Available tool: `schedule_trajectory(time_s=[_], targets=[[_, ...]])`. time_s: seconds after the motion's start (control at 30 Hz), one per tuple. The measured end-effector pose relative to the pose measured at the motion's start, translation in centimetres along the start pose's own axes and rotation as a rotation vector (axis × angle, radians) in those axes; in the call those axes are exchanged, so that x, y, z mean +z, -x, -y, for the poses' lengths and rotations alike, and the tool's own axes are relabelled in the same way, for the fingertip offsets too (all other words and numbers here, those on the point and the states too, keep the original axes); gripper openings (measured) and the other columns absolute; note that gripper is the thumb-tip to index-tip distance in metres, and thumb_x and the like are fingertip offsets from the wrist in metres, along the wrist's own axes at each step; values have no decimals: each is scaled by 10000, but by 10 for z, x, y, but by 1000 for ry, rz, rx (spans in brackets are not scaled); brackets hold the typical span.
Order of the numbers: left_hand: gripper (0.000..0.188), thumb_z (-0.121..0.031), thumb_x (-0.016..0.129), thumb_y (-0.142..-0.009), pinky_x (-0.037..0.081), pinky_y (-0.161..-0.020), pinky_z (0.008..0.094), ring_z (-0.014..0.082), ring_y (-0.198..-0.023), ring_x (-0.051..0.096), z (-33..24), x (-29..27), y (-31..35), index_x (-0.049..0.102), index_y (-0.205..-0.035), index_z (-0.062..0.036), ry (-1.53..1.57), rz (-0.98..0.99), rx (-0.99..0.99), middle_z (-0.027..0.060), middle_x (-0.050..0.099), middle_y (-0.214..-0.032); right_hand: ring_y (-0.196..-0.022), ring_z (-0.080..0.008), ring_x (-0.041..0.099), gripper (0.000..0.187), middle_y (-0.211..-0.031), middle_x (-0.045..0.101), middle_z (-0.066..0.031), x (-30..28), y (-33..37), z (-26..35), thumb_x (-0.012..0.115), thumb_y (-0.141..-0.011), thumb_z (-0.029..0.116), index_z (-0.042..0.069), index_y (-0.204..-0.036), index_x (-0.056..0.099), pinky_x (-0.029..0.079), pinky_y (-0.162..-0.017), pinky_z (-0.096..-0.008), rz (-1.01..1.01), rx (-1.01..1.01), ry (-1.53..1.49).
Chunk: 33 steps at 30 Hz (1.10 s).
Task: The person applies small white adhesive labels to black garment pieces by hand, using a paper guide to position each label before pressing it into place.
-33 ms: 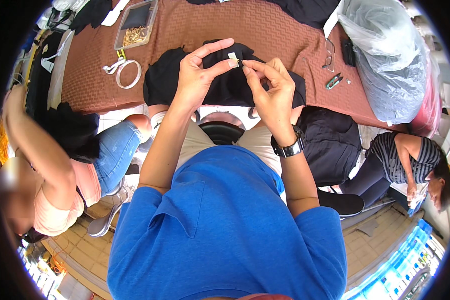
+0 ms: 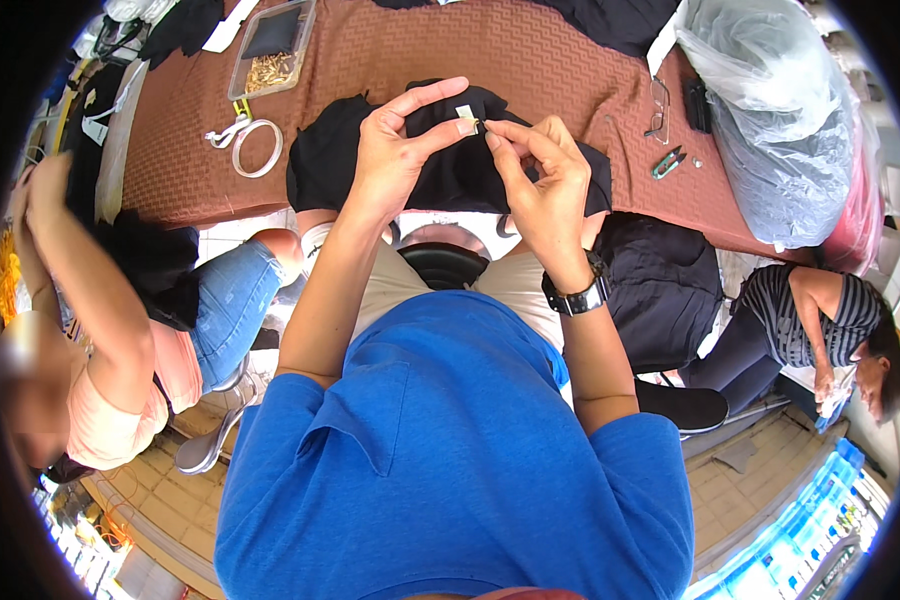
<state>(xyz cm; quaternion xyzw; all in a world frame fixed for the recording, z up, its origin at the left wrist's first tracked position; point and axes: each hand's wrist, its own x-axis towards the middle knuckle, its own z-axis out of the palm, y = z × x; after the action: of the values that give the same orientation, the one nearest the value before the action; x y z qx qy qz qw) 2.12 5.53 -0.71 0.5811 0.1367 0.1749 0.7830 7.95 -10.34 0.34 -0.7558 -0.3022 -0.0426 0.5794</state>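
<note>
Black cloth [image 2: 425, 165] lies along the near table edge, over my lap. Above it, my left hand [image 2: 395, 150] has its thumb against a small white tag [image 2: 464, 112], while its index finger stretches out apart. The other fingers of that hand are hidden. My right hand [image 2: 542, 165], with a watch [image 2: 577, 296] at the wrist, pinches thumb and index finger together close to the left thumb tip. Between the two hands shows a tiny dark piece with a yellowish glint, too small to name.
On the brown tablecloth [image 2: 370, 50] are a clear box [image 2: 240, 75] of gold-coloured pieces, a white ring [image 2: 257, 149], thread snips [image 2: 668, 162] and glasses [image 2: 658, 110]. Large plastic bags [image 2: 780, 130] stand right. People sit at left [image 2: 120, 400] and right [image 2: 820, 310]. A black bundle [image 2: 660, 290] lies beside me.
The person at the left has shifted their raised forearm and hand slightly. My own hands and the cloth stay as they were.
</note>
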Motion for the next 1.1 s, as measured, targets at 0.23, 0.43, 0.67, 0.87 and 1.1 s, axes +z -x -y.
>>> schedule_trajectory(time_s=[0.23,0.43,0.67,0.87,1.1], targets=[[417,39,767,-822,494,-971,262,109,-1048,634,-2,2,0,696,-1230,-11,-28,-4,-19,76,691,-1186,-637,-115,548,194,-740,556,-51,-2,0,0,720,-837,-33,15,-1018,771,460,-552,-246,17,-17,14],[418,29,779,-809,492,-955,256,110,-1037,635,-5,5,1,711,-1217,-28,-84,-4,-10,74,694,-1176,-637,-119,556,193,-737,563,-54,-4,0,-1,718,-837,-32,14,-1017,771,459,-554,-250,22,4,-12],[375,-3,790,-816,493,-912,245,90,-999,630,-7,9,2,732,-1184,-40,-319,-14,139,48,730,-1050,-618,-128,548,177,-722,564,-63,-8,-4,-2,716,-838,-23,9,-1005,769,452,-556,-258,46,24,2],[346,-20,781,-814,488,-764,241,100,-808,600,-6,14,4,770,-1144,-124,-669,-28,391,24,736,-947,-596,-123,533,148,-719,562,-64,-9,-4,-5,714,-839,-17,3,-976,766,433,-539,-259,42,59,20],[371,-13,770,-802,465,-685,249,119,-713,551,-6,18,5,775,-1143,-157,-731,-5,500,32,722,-877,-581,-118,522,130,-715,559,-60,-6,-3,-8,713,-832,-18,0,-950,763,420,-527,-260,26,73,3]])
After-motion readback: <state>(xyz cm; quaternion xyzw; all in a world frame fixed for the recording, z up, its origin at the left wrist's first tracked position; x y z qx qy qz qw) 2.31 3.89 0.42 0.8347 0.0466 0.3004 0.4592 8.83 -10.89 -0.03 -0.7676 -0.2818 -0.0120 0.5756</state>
